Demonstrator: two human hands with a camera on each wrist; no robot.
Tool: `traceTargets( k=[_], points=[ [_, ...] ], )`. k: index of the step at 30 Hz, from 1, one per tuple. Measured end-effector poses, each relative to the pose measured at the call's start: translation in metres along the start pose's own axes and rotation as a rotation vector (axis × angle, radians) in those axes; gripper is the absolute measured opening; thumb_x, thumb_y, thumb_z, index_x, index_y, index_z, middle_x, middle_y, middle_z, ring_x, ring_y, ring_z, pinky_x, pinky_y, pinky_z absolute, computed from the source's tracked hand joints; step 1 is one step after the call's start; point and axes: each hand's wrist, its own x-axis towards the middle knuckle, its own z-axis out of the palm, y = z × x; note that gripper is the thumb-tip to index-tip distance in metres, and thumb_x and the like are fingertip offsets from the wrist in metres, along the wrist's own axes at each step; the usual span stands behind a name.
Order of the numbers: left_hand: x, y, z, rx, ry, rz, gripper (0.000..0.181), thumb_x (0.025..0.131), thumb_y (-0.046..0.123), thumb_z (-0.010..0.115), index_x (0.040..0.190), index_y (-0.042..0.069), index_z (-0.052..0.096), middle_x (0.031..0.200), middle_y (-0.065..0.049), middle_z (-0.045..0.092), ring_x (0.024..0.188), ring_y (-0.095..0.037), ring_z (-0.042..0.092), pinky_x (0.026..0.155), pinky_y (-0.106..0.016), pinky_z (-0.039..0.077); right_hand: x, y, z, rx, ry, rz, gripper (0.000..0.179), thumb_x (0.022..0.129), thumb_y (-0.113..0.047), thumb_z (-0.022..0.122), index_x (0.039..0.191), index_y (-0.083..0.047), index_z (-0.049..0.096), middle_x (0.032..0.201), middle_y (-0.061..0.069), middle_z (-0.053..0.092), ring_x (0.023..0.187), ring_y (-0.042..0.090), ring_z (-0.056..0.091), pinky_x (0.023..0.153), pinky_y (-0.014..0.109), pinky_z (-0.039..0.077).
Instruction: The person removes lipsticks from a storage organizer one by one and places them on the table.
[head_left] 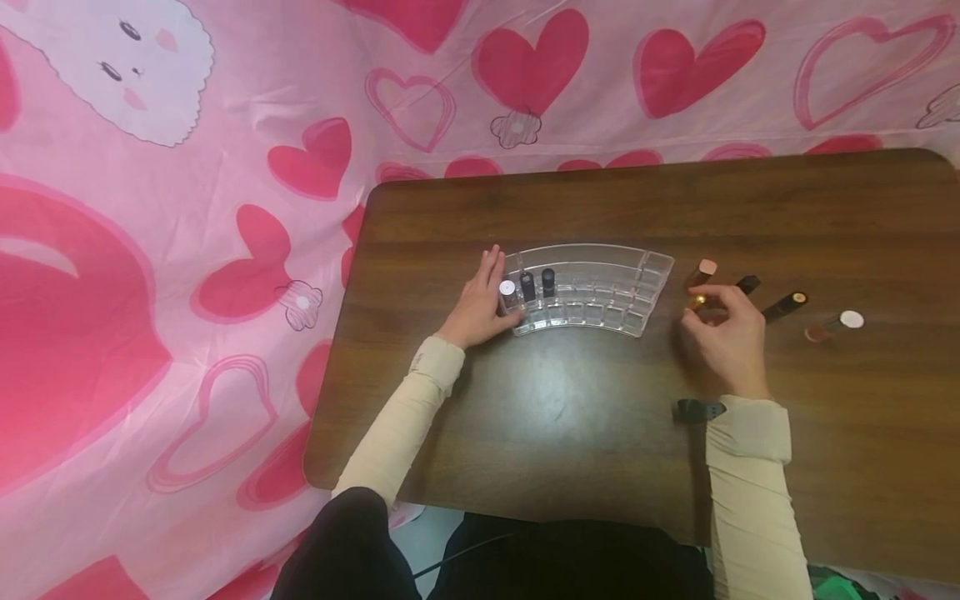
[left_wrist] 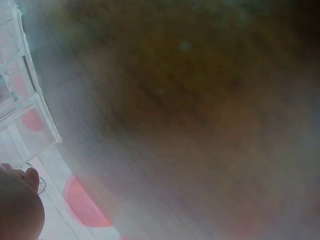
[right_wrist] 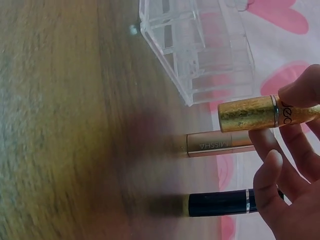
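Note:
A clear curved lipstick organizer (head_left: 585,252) with rows of small compartments lies on the table. My left hand (head_left: 480,312) rests against its left end, fingers fairly straight and thumb at the front corner. At that end stand a white-capped tube (head_left: 507,291) and two dark tubes (head_left: 528,287). To the right of the organizer, my right hand (head_left: 731,342) pinches a gold lipstick (right_wrist: 247,114) between thumb and fingers, above the table. Behind the gold lipstick, the right wrist view shows a rose-gold lipstick (right_wrist: 210,144) and a black tube (right_wrist: 217,203) upright.
Beyond the right hand stand a black tube with a gold end (head_left: 786,306) and a clear tube with a white cap (head_left: 836,323). The brown wooden table (head_left: 555,417) meets a pink heart-patterned cloth (head_left: 427,100) at the back and left.

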Motion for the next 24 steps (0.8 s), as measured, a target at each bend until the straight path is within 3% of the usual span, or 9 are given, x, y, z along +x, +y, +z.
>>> traceTargets(
  k=[14, 24],
  points=[
    [0.000, -0.001, 0.000, -0.002, 0.007, 0.010, 0.105, 0.073, 0.056, 0.061, 0.145, 0.014, -0.003, 0.150, 0.009, -0.018, 0.137, -0.011, -0.015, 0.108, -0.046, 0.022, -0.002, 0.010, -0.004, -0.066, -0.116, -0.010, 0.025, 0.081, -0.014, 0.061, 0.105, -0.005, 0.060, 0.102, 0.009, 0.058, 0.087, 0.022, 0.053, 0.067, 0.009, 0.038],
    [-0.001, 0.000, 0.000, -0.003, 0.002, 0.006, 0.104, 0.074, 0.057, 0.059, 0.145, 0.015, -0.005, 0.149, 0.010, -0.019, 0.137, -0.012, -0.014, 0.109, -0.046, 0.021, -0.002, 0.013, -0.007, -0.084, -0.189, 0.004, 0.026, 0.083, -0.016, 0.059, 0.107, -0.006, 0.059, 0.107, 0.012, 0.058, 0.093, 0.026, 0.054, 0.065, 0.011, 0.035]
  ],
)
